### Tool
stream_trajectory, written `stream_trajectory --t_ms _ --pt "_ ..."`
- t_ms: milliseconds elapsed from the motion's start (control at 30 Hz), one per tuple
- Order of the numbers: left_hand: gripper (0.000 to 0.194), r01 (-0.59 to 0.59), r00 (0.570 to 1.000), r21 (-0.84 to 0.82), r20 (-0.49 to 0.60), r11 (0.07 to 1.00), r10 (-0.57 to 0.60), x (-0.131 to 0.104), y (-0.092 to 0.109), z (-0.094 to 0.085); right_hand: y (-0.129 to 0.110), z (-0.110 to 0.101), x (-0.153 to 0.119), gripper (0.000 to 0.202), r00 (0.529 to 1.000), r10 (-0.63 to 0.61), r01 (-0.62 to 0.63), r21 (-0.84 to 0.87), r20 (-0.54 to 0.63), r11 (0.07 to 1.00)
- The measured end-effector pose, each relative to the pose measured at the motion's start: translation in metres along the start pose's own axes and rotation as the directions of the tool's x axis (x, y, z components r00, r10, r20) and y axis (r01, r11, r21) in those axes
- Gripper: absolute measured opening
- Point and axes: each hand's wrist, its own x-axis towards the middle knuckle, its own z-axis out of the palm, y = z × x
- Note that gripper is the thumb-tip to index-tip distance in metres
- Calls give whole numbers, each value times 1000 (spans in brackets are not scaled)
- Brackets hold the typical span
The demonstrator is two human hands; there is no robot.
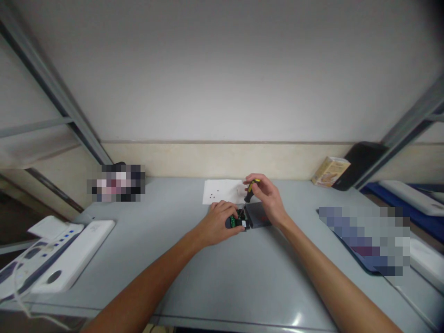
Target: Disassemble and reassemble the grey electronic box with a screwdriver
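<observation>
My left hand (218, 223) is closed around a small dark device with a green circuit board (233, 222) showing, and rests with it on the table. My right hand (268, 196) grips a yellow and black screwdriver (252, 188), its tip angled down at the open device. A flat dark grey panel (258, 215) lies beside the device, partly under my right hand. Behind the hands is a white sheet of paper (225, 187) with several tiny dark bits, perhaps screws, on its left part.
On the left lie a white power strip (52, 254) and a white slab-like device (78, 256) with a cable. A yellow box (330, 171) leans by a black object (360, 164) at the back right. A blue-edged flat item (360, 261), partly blurred out, lies at right.
</observation>
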Motion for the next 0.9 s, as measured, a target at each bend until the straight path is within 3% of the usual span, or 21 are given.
stream_trajectory --t_ms 133,300,433,667,833,900 --pt "25 -4 1000 -5 1 1000 4 0 -1 0 -5 -5 0 19 999 -31 29 -135 -13 990" --pt "26 -6 1000 5 11 1000 6 2 0 0 -9 -7 0 24 998 0 4 -65 65 998" --pt "24 -13 1000 17 25 1000 13 2 2 -1 -13 -6 2 15 998 -61 63 -114 21 991" --pt "27 3 999 -4 38 1000 -3 4 3 -2 -15 -12 2 23 993 35 -34 -15 112 999" --pt "34 43 998 -12 52 999 -43 5 6 -5 -12 -5 2 17 999 -1 4 -69 37 998" --pt "35 49 997 -3 54 999 -49 5 7 -5 -11 -3 2 23 998 27 -26 -14 63 1000"
